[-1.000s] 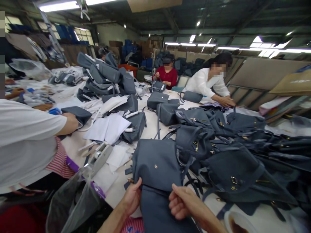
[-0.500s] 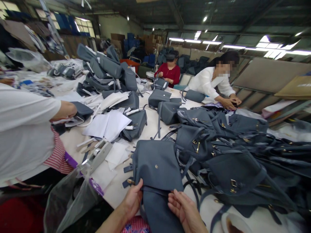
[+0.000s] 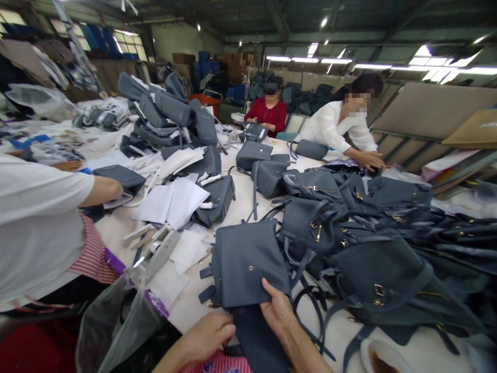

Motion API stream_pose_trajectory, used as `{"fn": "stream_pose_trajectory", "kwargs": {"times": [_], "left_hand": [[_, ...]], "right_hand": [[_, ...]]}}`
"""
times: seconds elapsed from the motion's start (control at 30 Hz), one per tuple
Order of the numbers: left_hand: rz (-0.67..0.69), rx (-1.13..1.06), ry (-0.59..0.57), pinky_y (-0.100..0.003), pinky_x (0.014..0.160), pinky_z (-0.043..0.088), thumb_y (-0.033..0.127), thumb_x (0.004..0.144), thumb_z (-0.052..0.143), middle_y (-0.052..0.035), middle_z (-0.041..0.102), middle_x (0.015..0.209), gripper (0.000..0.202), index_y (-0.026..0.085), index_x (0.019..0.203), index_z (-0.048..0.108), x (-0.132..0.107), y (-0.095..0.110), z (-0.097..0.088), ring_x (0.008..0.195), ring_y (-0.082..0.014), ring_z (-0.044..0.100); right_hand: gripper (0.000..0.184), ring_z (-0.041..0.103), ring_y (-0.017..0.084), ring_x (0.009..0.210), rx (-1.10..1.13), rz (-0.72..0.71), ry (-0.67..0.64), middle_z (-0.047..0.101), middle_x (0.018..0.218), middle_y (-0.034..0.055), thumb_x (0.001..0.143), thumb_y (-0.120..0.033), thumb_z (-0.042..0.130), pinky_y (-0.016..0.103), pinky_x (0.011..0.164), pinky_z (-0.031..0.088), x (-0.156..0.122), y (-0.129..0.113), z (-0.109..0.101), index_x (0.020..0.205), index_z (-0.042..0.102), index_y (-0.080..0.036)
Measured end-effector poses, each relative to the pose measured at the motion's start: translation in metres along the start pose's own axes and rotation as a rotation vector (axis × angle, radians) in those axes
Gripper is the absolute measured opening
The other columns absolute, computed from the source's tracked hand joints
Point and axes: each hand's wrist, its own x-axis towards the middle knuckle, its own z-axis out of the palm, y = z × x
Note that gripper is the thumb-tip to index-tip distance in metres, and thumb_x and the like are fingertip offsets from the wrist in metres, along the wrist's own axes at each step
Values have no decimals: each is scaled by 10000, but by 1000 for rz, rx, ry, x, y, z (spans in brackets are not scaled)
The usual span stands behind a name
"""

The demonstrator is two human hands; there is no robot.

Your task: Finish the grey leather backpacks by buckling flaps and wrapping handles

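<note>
In front of me on the table lies a dark blue-grey backpack (image 3: 248, 254), its round gold snap facing up and its dark flap (image 3: 260, 342) hanging toward my lap. My right hand (image 3: 277, 311) grips the bag's lower right edge, thumb pressed on the front and fingers hidden underneath. To the left of the flap, my left hand (image 3: 209, 334) is closed with curled fingers. What those fingers hold, if anything, is hidden. Short straps with metal fittings (image 3: 207, 292) stick out from the bag's left side.
Many similar bags (image 3: 380, 280) with gold buckles pile up at right. White paper sheets (image 3: 171, 202) and a tape dispenser (image 3: 159, 254) lie at left. A bowl (image 3: 382, 357) is near the front right. One co-worker (image 3: 39, 207) stands close at left; two others work across the table.
My right hand has moved left and up, placing its thumb on the bag's front. My left hand has come off the bag's lower left corner and moved down beside the flap.
</note>
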Motion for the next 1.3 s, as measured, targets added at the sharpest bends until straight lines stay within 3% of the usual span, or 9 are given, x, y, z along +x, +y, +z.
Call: {"fn": "stream_pose_trajectory", "kwargs": {"times": [0.07, 0.17, 0.3, 0.5, 0.7, 0.87, 1.0, 1.17, 1.3], "left_hand": [[60, 156, -19, -264, 578, 439, 377, 796, 588, -17, 636, 592, 270, 194, 601, 633, -10, 26, -7, 579, -171, 589], [160, 155, 227, -252, 553, 421, 307, 808, 509, -26, 652, 719, 177, 193, 809, 644, -1, 58, -6, 649, -176, 600], [271, 219, 369, -257, 649, 441, 207, 726, 545, -14, 619, 740, 112, 181, 823, 594, 40, 63, 3, 672, -154, 561], [256, 308, 333, -263, 628, 430, 231, 749, 529, -7, 613, 702, 59, 178, 763, 551, 67, 55, 7, 655, -157, 560], [352, 527, 303, -292, 769, 403, 168, 803, 468, -23, 609, 798, 119, 190, 728, 558, 51, 73, 12, 790, -179, 554], [261, 1024, -107, -274, 679, 437, 276, 879, 482, -18, 632, 670, 277, 199, 652, 620, -6, 75, -8, 683, -184, 600], [271, 1366, 235, -411, 868, 472, 125, 833, 474, -127, 695, 988, 231, 168, 876, 697, -38, 61, -27, 991, -282, 628], [682, 1377, 439, -594, 1081, 296, 110, 771, 577, -201, 239, 1553, 683, 166, 1422, 378, -16, 36, -4, 1419, -359, 234], [822, 1375, 511, -516, 1014, 433, 69, 866, 447, -175, 527, 1386, 458, 146, 1312, 513, 24, 19, 8, 1290, -302, 480]], "right_hand": [[304, 714, 215, 878, 7, 17, -32, 770, 788, 11, 572, -149, 845, 355, 883, 561, -3, -1, -4, 847, 718, -167], [293, 717, 226, 883, -1, 38, -106, 776, 826, 31, 606, -168, 836, 373, 893, 557, -10, -2, -7, 879, 730, -153], [262, 715, 259, 914, -33, 56, -173, 779, 828, 58, 623, -198, 835, 404, 908, 548, -15, -4, -8, 861, 745, -137], [287, 721, 269, 886, -48, 66, -167, 783, 811, 69, 567, -223, 873, 416, 912, 544, -15, -3, -13, 813, 755, -132], [286, 730, 242, 833, -24, 90, -181, 786, 836, 54, 600, -198, 852, 402, 903, 553, -16, -2, -13, 861, 749, -145], [218, 730, 218, 841, 49, 72, -134, 785, 875, 50, 707, -168, 768, 382, 887, 562, -20, -15, -1, 919, 716, -147], [149, 732, 207, 822, 16, 138, -128, 783, 891, 51, 845, -192, 633, 403, 863, 567, -26, -30, 9, 983, 676, -160], [165, 725, 191, 825, -65, 188, -213, 775, 915, 64, 897, -214, 563, 387, 863, 553, -33, -39, 14, 1020, 657, -158], [271, 711, 221, 899, -355, 172, -365, 750, 1001, 126, 888, -360, 569, 392, 860, 541, -52, -60, -6, 1007, 667, -137]]}}
